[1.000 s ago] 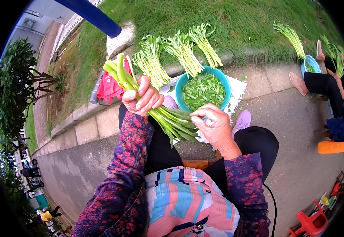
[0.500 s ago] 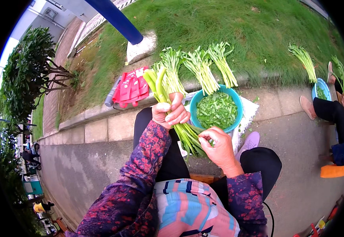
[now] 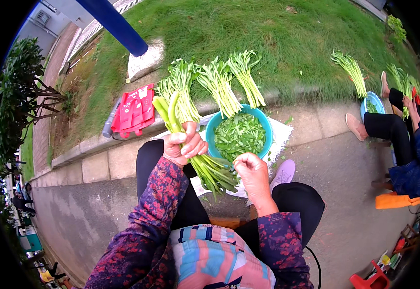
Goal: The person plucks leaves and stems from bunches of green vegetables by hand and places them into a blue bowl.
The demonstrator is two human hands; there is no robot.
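My left hand (image 3: 185, 146) is closed round the stems of a bunch of leafy greens (image 3: 210, 174), long and pale-stalked like water spinach. The thick stem ends point up and away from me, the leaves down to the right. My right hand (image 3: 255, 177) is pinched at the leaf tips; whatever lies between its fingertips is too small to make out. Just beyond it stands a teal basin (image 3: 268, 140) holding cut green leaves and pieces (image 3: 239, 136). Several more bundles of greens (image 3: 218, 87) lie in a row at the grass edge behind the basin.
A white sheet (image 3: 280, 137) lies under the basin. Left of the bundles are a red bag (image 3: 135, 111) and a grey cylinder (image 3: 110, 118). At the right, another person (image 3: 395, 130) sits by a blue basin (image 3: 374, 102) and greens (image 3: 351, 71). A red stool (image 3: 371, 278) stands lower right.
The whole view has shifted, so the scene sits further left. My right hand has drawn slightly away from the bunch, its fingers more upright. My left hand keeps its grip.
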